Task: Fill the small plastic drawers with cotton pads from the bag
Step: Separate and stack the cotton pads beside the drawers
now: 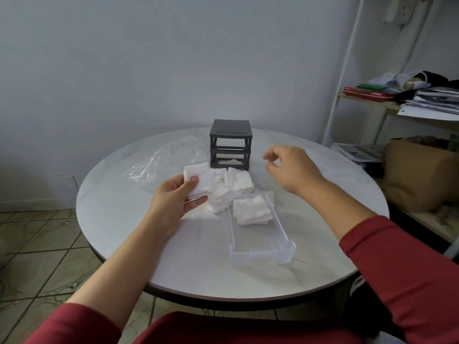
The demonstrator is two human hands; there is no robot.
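A dark grey drawer frame (231, 145) stands at the back middle of the round white table (124, 214); its slots look open, with something white in the lower one. A clear plastic drawer (263, 252) lies pulled out near me, holding a small stack of cotton pads (252, 211) at its far end. A loose pile of pads (233, 187) lies between drawer and frame. My left hand (173, 197) grips a stack of pads (200, 180) just left of the pile. My right hand (290, 167) hovers right of the frame, fingers loosely curled, holding nothing.
The empty clear bag (164, 162) lies crumpled at the back left of the table. A white shelf unit (387, 105) with papers and cloths stands to the right, and a brown paper bag (419, 172) sits below it. Tiled floor lies to the left.
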